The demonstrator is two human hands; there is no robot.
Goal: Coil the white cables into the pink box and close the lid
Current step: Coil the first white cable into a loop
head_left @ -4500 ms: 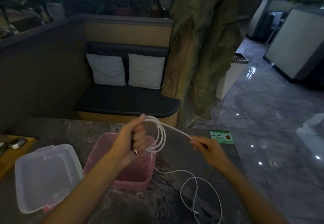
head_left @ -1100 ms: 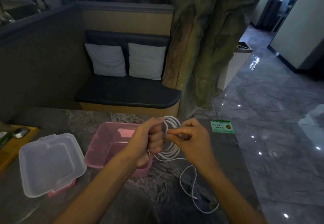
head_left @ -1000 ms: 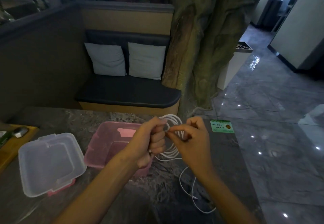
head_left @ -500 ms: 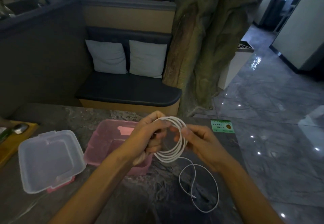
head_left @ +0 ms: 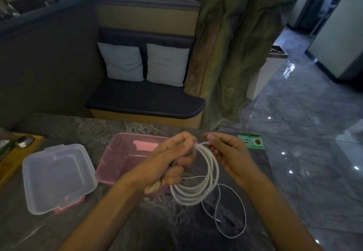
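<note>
Left hand (head_left: 170, 164) grips the thin white cable (head_left: 198, 182) coil above the surface, right hand (head_left: 225, 152) pinches its top strand; tail lies nearer. Light, floppy, prob springy. Hold where loops bunch, then lower into open translucent pink plastic box (head_left: 125, 156) left.

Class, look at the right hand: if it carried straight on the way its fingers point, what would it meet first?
Probably the top of the white cable coil, which the right hand already pinches, then the left hand gripping it; depth is uncertain.
</note>
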